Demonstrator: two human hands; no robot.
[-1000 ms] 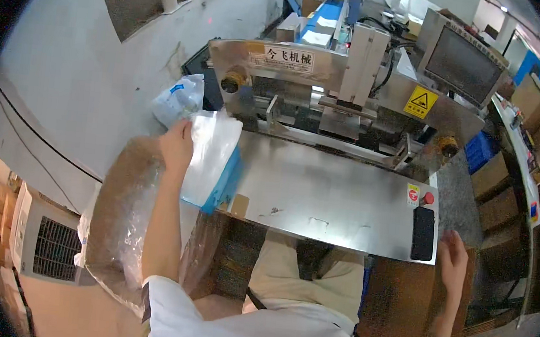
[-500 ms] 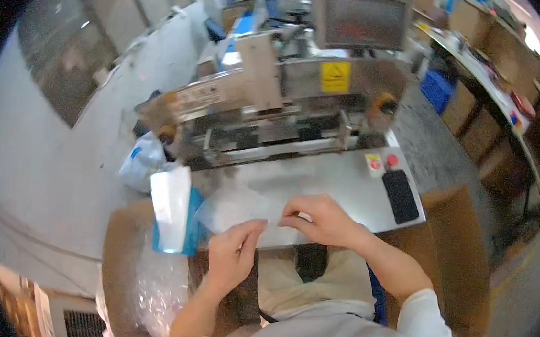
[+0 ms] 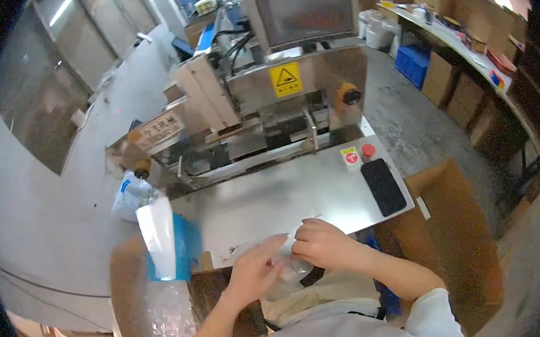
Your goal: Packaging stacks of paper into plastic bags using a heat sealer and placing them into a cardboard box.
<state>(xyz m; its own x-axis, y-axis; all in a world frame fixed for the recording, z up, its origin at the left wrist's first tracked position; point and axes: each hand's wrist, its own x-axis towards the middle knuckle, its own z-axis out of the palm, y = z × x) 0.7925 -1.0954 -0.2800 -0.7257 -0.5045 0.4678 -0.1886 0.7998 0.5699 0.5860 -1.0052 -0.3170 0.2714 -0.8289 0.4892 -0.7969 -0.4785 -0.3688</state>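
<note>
A clear plastic bag or sheet [image 3: 300, 270], crumpled and see-through, hangs between my hands at the front edge of the metal worktable [image 3: 249, 213]. My right hand [image 3: 329, 244] pinches it from the right with curled fingers. On the other side my left hand [image 3: 256, 270] has its fingers and thumb closed round the plastic, slightly blurred. The two hands nearly touch. Part of the plastic is hidden behind the fingers.
Behind the worktable stands a machine with a monitor [image 3: 305, 15]. A black phone [image 3: 383, 187] lies beside a red button [image 3: 368, 150]. At left are a blue packet with a white sheet [image 3: 158, 236] and a carton of clear plastic [image 3: 168, 311]. Another carton [image 3: 452, 238] stands right.
The plastic, spread flatter over the worktable before, is now bunched between my hands nearer my lap. Both hands have moved slightly right and closer to me. The view has turned.
</note>
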